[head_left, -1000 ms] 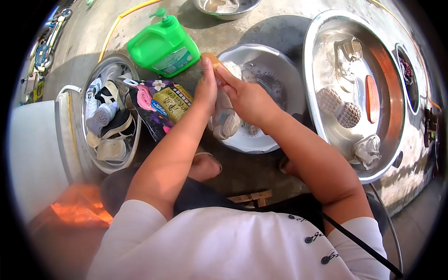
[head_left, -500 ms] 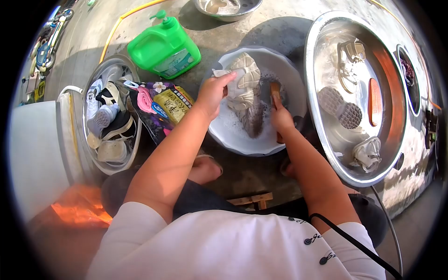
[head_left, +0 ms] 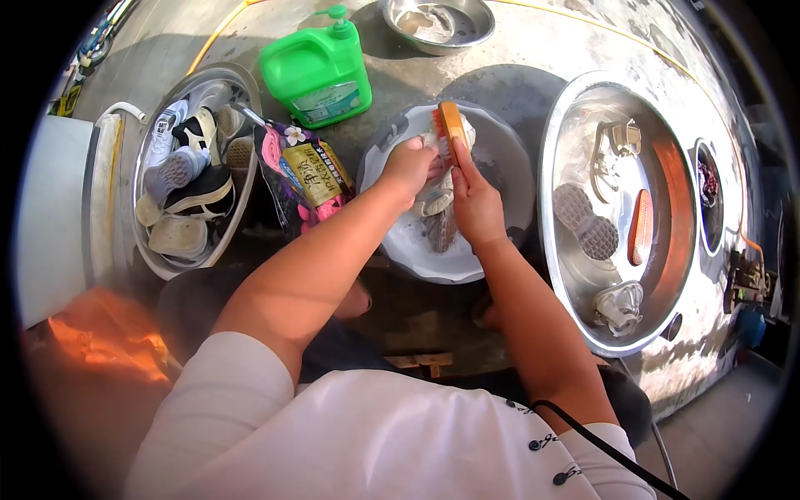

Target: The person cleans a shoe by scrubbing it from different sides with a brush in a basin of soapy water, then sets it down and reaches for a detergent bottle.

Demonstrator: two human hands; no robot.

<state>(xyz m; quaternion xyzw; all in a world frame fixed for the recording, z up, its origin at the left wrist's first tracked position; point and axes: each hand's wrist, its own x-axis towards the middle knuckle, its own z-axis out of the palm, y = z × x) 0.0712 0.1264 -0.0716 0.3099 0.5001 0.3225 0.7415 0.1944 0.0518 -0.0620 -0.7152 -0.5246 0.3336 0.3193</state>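
Observation:
My left hand (head_left: pixel 410 168) grips a pale, wet shoe (head_left: pixel 438 200) above a white scalloped basin (head_left: pixel 510 162). In my right hand (head_left: pixel 478 202) is a wooden scrub brush (head_left: pixel 452 123), its reddish bristles turned toward the shoe's upper. Both hands and the brush cover much of the shoe, so whether the bristles press on it is hard to tell. Sudsy water lies in the basin, and a dark, striped thing (head_left: pixel 439 232) shows below the shoe.
To the right, a large metal tub (head_left: pixel 550 183) holds wet shoes and an orange brush (head_left: pixel 641 227). On the left stand a tub of shoes (head_left: pixel 250 83), a printed detergent bag (head_left: pixel 312 171) and a green pump jug (head_left: pixel 317 71). A metal bowl (head_left: pixel 479 37) sits farther back.
My right hand has lifted the brush out of the basin and brought it up to the shoe. My left hand still holds the shoe, now turned differently. The view has shifted slightly.

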